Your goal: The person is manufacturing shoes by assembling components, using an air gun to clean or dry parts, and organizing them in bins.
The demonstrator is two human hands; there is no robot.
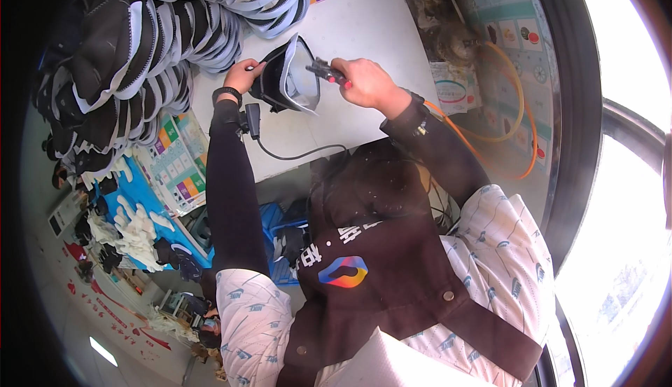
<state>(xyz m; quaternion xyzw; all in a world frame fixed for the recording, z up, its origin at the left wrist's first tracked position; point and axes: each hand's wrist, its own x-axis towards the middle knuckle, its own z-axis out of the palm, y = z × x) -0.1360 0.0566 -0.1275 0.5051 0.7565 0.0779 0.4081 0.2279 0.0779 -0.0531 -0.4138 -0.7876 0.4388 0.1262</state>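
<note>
My left hand [243,77] is closed on the left edge of a black shoe upper [274,82], which has a pale grey lining and a jagged trimmed edge. The upper stands over the white table, its opening turned toward the right. In my right hand [367,84] is a black hand tool [323,72] with red parts, shaped like pliers. Its head points left, close to the upper's pale inner side; whether they touch I cannot tell. A small black device [253,119] with a cable is fixed at my left wrist.
Stacks of similar black and grey uppers [178,37] crowd the left and back of the white table [364,23]. Orange hoses [530,156] loop at the right by the wall. White gloves [133,222] lie on a blue surface at lower left. A window frame [570,107] stands at the right.
</note>
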